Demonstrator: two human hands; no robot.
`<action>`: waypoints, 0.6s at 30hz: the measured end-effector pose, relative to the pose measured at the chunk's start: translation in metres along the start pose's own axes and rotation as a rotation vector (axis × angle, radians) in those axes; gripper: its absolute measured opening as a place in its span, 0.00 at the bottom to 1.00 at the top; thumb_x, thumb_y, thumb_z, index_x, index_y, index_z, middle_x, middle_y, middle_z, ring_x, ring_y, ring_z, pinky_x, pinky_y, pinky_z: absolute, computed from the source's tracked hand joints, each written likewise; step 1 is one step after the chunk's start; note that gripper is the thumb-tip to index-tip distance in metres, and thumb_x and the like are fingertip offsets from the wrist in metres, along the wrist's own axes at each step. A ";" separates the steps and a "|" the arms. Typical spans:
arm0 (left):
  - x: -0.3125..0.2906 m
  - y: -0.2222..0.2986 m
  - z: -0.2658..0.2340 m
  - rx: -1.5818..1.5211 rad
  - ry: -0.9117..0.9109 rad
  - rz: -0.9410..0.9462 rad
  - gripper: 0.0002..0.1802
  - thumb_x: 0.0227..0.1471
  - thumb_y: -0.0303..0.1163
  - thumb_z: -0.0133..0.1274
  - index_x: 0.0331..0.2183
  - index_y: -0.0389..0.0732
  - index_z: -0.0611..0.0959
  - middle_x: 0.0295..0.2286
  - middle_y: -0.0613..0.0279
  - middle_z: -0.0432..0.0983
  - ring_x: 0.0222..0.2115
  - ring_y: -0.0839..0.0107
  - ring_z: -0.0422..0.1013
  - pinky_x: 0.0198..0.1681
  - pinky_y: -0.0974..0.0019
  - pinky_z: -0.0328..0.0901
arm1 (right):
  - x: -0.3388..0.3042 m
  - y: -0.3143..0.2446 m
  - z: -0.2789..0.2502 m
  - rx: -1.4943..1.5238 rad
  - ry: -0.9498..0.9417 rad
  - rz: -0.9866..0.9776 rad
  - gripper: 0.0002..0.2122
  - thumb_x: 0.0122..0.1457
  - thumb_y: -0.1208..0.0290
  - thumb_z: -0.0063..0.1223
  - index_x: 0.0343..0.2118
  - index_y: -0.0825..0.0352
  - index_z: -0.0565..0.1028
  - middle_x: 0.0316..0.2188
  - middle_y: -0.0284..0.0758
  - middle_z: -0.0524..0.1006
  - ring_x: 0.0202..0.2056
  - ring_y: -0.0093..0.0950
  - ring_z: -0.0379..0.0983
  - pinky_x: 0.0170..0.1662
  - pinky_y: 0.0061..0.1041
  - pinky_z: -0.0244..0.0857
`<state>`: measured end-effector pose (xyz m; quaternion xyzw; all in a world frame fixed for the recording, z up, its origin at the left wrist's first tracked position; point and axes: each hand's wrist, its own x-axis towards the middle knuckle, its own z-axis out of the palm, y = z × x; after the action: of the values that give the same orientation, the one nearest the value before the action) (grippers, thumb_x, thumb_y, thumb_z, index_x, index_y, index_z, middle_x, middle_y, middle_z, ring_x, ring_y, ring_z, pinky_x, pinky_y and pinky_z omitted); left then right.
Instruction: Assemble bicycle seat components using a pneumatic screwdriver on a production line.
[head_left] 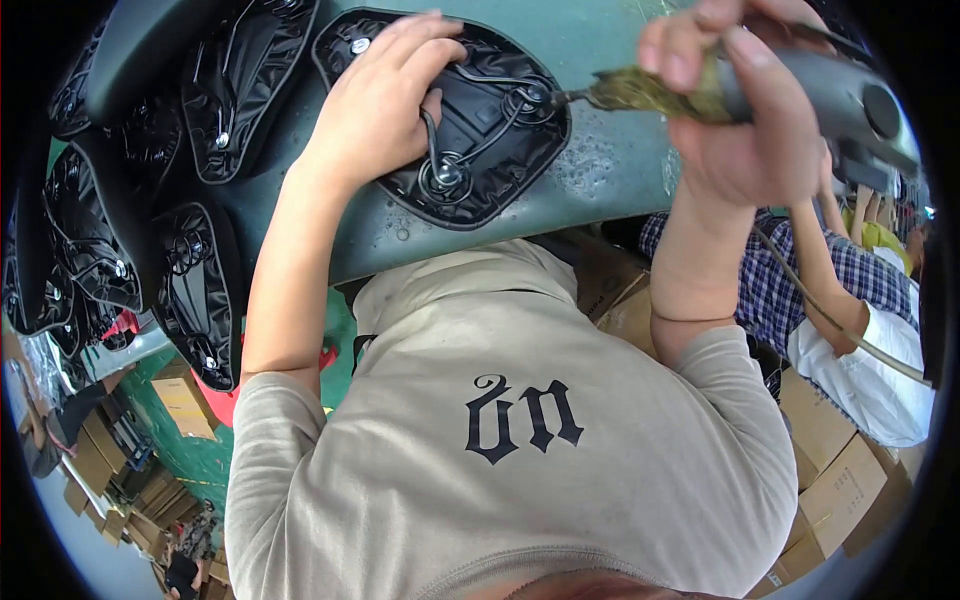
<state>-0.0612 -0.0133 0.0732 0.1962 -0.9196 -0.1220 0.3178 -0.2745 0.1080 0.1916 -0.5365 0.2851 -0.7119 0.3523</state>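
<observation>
Saddle [480,125] is lying upside down on the green table [612,165], beneath my left hand [385,110] and left of my right hand [740,150]. My left is resting half-open across it; whether it's gripping, I can't tell. My right is closing around a power driver [825,95], its bit pointing at a bolt. Bent metal rails are crossing the saddle's black, puckered underside.

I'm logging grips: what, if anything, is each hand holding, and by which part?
The right hand holds a power driver around its wrapped front and grey body. The left hand rests on the upturned saddle; whether it grips is unclear.
</observation>
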 end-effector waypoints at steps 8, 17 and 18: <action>0.000 0.000 0.008 -0.084 -0.012 -0.064 0.16 0.48 0.19 0.55 0.42 0.40 0.79 0.41 0.58 0.78 0.44 0.54 0.75 0.48 0.54 0.71 | -0.004 0.032 0.010 0.000 0.190 0.186 0.16 0.57 0.82 0.53 0.48 0.68 0.66 0.33 0.43 0.74 0.22 0.31 0.74 0.29 0.33 0.73; -0.009 -0.002 0.007 -0.056 0.002 -0.076 0.14 0.50 0.19 0.54 0.41 0.40 0.79 0.41 0.57 0.77 0.43 0.53 0.75 0.45 0.56 0.71 | 0.007 0.039 0.014 0.017 0.040 0.243 0.14 0.58 0.82 0.53 0.46 0.70 0.66 0.32 0.44 0.76 0.23 0.31 0.74 0.29 0.30 0.72; -0.007 -0.003 0.008 -0.083 0.020 -0.049 0.13 0.50 0.19 0.54 0.40 0.40 0.79 0.39 0.57 0.77 0.42 0.54 0.75 0.44 0.56 0.71 | 0.010 0.032 0.003 0.006 0.042 0.234 0.14 0.58 0.82 0.53 0.46 0.70 0.66 0.32 0.44 0.76 0.23 0.31 0.74 0.29 0.30 0.72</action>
<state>-0.0605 -0.0126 0.0621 0.2066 -0.9053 -0.1660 0.3319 -0.2673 0.0805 0.1726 -0.4832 0.3510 -0.6779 0.4288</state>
